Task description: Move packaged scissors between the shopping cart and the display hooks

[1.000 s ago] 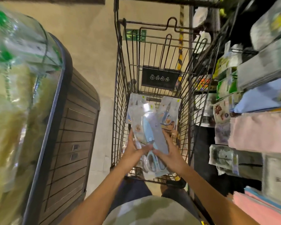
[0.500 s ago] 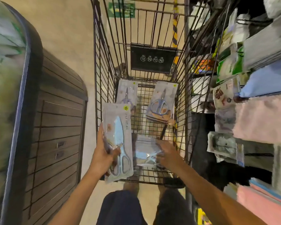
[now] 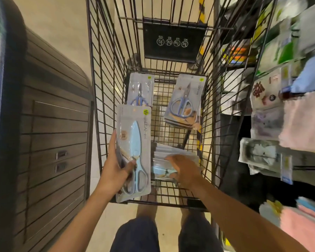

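Observation:
A black wire shopping cart [image 3: 105, 73] stands in front of me. My left hand [image 3: 116, 171] grips a pack of light blue scissors [image 3: 135, 142], held upright inside the cart's near left corner. My right hand [image 3: 185, 168] rests on a stack of scissors packs [image 3: 171, 155] lying on the cart floor, fingers spread over the top pack. Farther in, one pack [image 3: 141, 90] leans at the back left and a small pile of packs [image 3: 186, 104] lies at the back right.
A dark wood-slat display cabinet [image 3: 49, 135] with a glass top stands close on the left. Shelves and hooks with packaged goods and folded towels [image 3: 302, 120] line the right. Tan floor shows between cabinet and cart.
My left hand has lifted one scissors pack off the stack and carried it to the left. My right hand has dropped onto the remaining stack. The view has tilted down.

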`<act>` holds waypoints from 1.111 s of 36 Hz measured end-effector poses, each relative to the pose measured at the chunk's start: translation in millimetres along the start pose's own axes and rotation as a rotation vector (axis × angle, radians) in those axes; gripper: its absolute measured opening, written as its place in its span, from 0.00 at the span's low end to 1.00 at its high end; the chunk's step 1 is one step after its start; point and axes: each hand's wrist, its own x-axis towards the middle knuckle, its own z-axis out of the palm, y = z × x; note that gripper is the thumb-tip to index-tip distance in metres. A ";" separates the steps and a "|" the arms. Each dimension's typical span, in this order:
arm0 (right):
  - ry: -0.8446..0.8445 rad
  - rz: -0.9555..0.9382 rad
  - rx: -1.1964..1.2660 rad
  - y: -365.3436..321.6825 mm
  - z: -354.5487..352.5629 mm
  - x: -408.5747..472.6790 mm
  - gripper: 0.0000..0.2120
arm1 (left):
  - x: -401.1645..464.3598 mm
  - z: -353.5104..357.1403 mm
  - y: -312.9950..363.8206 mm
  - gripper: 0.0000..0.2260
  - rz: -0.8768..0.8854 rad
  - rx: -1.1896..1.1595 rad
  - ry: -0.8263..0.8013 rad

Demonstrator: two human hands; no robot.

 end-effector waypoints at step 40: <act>1.058 0.025 0.920 -145.9 -172.5 -283.7 0.42 | -137.5 -47.2 235.1 0.41 0.724 0.083 -0.202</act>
